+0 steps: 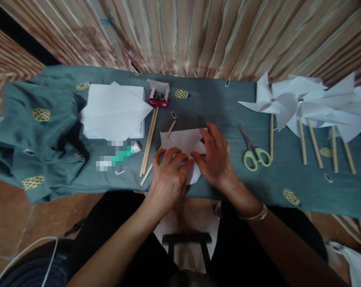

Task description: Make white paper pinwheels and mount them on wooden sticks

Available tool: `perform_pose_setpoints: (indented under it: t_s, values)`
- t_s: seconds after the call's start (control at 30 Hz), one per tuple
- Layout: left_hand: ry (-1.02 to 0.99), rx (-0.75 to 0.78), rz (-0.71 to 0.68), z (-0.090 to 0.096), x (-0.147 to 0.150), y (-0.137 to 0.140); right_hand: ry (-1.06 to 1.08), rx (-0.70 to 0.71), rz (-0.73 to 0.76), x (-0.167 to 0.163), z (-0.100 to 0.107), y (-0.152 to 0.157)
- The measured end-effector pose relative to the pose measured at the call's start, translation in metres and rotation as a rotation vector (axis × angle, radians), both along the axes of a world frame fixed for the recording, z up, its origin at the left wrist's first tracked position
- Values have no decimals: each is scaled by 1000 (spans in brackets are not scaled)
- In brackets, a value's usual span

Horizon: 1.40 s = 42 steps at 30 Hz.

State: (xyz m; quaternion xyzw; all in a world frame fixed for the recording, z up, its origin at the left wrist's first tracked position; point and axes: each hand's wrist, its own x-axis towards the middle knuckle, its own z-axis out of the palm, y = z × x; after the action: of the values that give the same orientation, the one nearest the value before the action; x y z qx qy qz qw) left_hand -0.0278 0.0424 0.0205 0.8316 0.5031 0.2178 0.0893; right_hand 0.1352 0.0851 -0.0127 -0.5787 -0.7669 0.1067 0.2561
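A white sheet of paper (186,139) with cut and folded flaps lies in front of me at the table's near edge. My left hand (171,171) presses on its middle, fingers curled and thumb side against a flap. My right hand (214,155) grips the paper's right side, thumb near the centre and fingers bent over the upper right corner. A wooden stick (147,175) slants partly under the paper and left hand; its upper end (171,128) shows at the paper's top left. What lies directly beneath my left fingers is hidden.
Left: stacked white paper (114,111), wooden sticks (150,139), a partly blurred green tube (123,155). A red box (159,95) of metal pins stands behind. Right: green-handled scissors (253,153) and several paper pinwheels (300,101) on sticks. A patterned curtain (183,36) hangs behind the table.
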Motion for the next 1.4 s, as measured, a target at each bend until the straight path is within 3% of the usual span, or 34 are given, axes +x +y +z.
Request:
perform_pose_setpoints:
  t_s: [0.43,0.87,1.2,1.4]
  values:
    - [56,-12,3,-1,2,1,157,-54,23,11,-7,11]
    - [34,-18,-8,1,2,2,143,-82,26,9,-6,9]
    - [32,-2,-12,0,2,2,292,-123,144,29,12,-2]
    - [32,3,-26,2,1,3,251,-50,171,34,19,-10]
